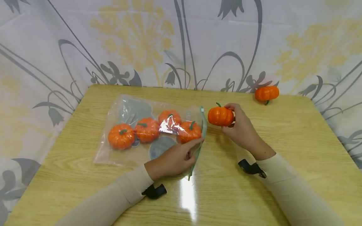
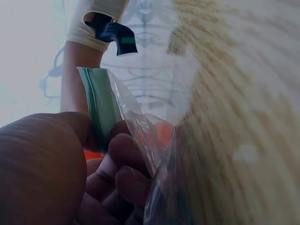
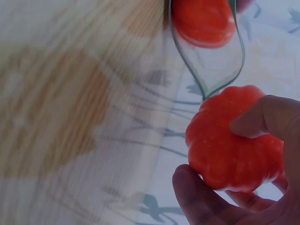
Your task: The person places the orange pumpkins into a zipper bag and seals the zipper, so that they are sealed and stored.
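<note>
A clear zip bag (image 1: 135, 106) with a green-edged mouth lies on the table, several orange pumpkins (image 1: 121, 136) inside it. My left hand (image 1: 173, 158) pinches the green edge (image 2: 96, 101) of the bag, thumb on one side and curled fingers on the other in the left wrist view. Just right of the bag's mouth, my right hand (image 1: 244, 130) grips a small orange pumpkin (image 1: 220, 116) with a green stem, thumb and fingers around its sides. In the right wrist view the bag's mouth (image 3: 225, 84) gapes, with a pumpkin (image 3: 204, 23) just within.
Another orange pumpkin (image 1: 266, 93) lies on its side at the back right of the wooden table (image 1: 297, 131). A flower-patterned cloth (image 1: 198, 40) hangs behind the table's far edge. Black straps (image 1: 251, 168) sit at both wrists.
</note>
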{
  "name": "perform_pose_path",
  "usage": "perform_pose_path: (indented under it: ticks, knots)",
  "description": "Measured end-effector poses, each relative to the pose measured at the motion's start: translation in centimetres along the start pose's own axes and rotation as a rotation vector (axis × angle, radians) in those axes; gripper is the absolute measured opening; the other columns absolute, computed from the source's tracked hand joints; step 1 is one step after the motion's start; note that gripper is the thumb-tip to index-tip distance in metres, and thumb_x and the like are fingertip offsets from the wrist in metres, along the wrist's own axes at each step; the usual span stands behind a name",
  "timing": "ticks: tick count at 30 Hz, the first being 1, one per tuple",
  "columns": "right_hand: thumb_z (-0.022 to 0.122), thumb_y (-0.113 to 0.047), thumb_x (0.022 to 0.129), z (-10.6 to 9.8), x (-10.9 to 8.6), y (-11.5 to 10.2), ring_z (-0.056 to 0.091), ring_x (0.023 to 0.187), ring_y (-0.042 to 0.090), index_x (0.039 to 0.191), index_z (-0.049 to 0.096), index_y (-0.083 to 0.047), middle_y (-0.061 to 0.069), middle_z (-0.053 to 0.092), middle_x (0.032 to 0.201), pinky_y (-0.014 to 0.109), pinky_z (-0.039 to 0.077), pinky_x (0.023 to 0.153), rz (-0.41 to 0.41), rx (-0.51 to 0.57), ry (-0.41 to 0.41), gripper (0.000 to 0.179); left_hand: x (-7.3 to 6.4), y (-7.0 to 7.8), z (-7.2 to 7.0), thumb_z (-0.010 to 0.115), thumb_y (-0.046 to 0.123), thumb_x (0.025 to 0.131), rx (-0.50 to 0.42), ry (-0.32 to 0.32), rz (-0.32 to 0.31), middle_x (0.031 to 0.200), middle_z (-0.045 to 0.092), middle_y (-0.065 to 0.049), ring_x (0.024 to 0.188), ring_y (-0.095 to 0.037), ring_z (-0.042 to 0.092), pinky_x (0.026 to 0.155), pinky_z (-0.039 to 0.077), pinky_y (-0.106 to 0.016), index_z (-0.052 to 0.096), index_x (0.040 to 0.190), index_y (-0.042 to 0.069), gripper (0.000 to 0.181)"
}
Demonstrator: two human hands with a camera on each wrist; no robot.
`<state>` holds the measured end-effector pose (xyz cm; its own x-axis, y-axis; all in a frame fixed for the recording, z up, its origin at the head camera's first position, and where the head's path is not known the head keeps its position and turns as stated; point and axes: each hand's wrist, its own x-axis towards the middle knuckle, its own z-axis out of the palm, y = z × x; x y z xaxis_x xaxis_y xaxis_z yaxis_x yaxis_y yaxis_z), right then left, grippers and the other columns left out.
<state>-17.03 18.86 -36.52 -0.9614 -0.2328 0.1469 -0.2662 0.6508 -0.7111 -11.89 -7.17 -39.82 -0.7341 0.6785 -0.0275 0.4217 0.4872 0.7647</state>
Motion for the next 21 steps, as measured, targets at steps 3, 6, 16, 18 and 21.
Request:
perform_pose_path:
  ticks: [3,6,16,18,21]
  knots:
    - [0.068,0.010,0.080,0.4,-0.1,-0.2,0.054,0.116,0.038,0.139,0.031,0.003,0.025,0.045,0.138,0.055,0.054,0.093,0.010,0.021,-0.012,0.069,0.1,0.0,0.0,0.059,0.017,0.098,0.012,0.005,0.009,0.076,0.056,0.008,0.058,-0.002,0.046,0.053,0.041,-0.018,0.032,0.157,0.019,0.064]
    - [0.067,0.011,0.079,0.6,-0.2,-0.2,0.054,0.116,0.040,0.137,0.030,0.004,0.027,0.046,0.136,0.057,0.052,0.096,-0.003,0.016,-0.006,0.069,0.1,-0.1,0.0,0.062,0.020,0.098,0.015,0.012,0.010,0.078,0.057,0.008,0.061,-0.002,0.049,0.056,0.044,-0.018,0.032,0.157,0.019,0.066]
    - [0.066,0.012,0.077,1.2,-0.5,0.9,0.055,0.114,0.038,0.134,0.028,0.002,0.026,0.046,0.134,0.055,0.051,0.096,-0.022,0.047,-0.043,0.070,0.2,-0.2,0.4,0.061,0.016,0.097,0.031,0.029,-0.017,0.080,0.057,0.008,0.061,-0.003,0.048,0.054,0.042,-0.018,0.035,0.156,0.019,0.065]
    - [0.067,0.011,0.078,1.2,-0.6,1.0,0.054,0.116,0.039,0.135,0.027,0.002,0.026,0.044,0.135,0.056,0.051,0.096,-0.030,0.052,-0.052,0.069,0.3,-0.2,0.4,0.061,0.015,0.096,0.031,0.033,-0.017,0.080,0.057,0.008,0.060,-0.003,0.047,0.054,0.042,-0.018,0.035,0.156,0.017,0.065]
    - [0.069,0.009,0.081,1.2,-0.6,1.1,0.056,0.114,0.041,0.134,0.027,0.003,0.026,0.043,0.135,0.057,0.050,0.098,-0.025,0.093,-0.073,0.068,0.4,-0.3,0.5,0.061,0.014,0.096,0.034,0.046,-0.012,0.079,0.055,0.007,0.059,-0.002,0.046,0.054,0.042,-0.019,0.037,0.155,0.014,0.063]
